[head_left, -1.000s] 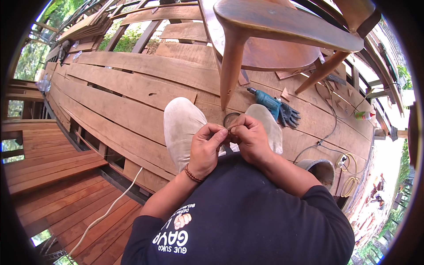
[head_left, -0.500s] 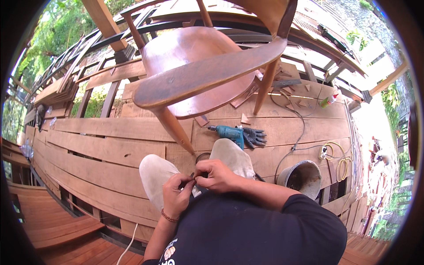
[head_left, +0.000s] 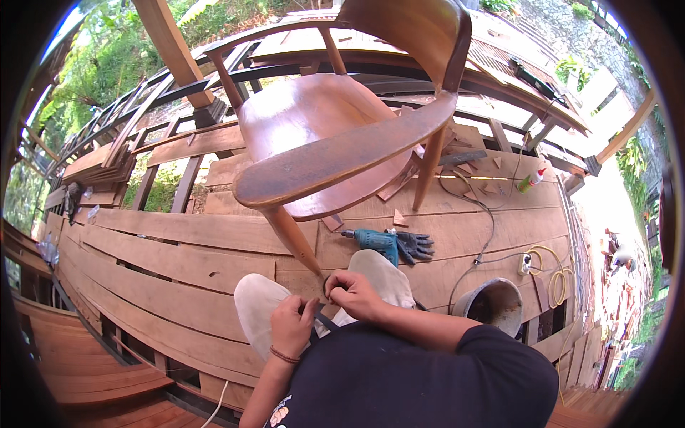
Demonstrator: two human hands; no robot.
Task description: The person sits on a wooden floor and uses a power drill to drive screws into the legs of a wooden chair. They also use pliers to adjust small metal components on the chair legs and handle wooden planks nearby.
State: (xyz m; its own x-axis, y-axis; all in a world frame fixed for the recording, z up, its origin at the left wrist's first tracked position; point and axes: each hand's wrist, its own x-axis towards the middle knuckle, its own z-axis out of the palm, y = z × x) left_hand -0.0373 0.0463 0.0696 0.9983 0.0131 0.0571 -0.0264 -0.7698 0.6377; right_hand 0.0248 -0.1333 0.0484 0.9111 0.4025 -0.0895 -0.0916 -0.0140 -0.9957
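My left hand is closed low between my knees, beside a thin dark strap or strip; what its fingertips grip is too small to tell. My right hand is curled just right of it, fingers closed on something hidden. The hands are slightly apart, near the foot of a wooden armchair with a curved backrest and broad arm. Beyond my right knee lie a teal drill and a dark glove on the planks.
A bucket, yellow cable, white socket, glue bottle and wood offcuts lie to the right. Stacked boards sit back left. The plank deck has gaps, open joists and a lower reddish floor at left.
The view has tilted up and swung, bringing more of the chair and railing into the picture. My hands, touching before, are now slightly apart, with the left lower and farther left.
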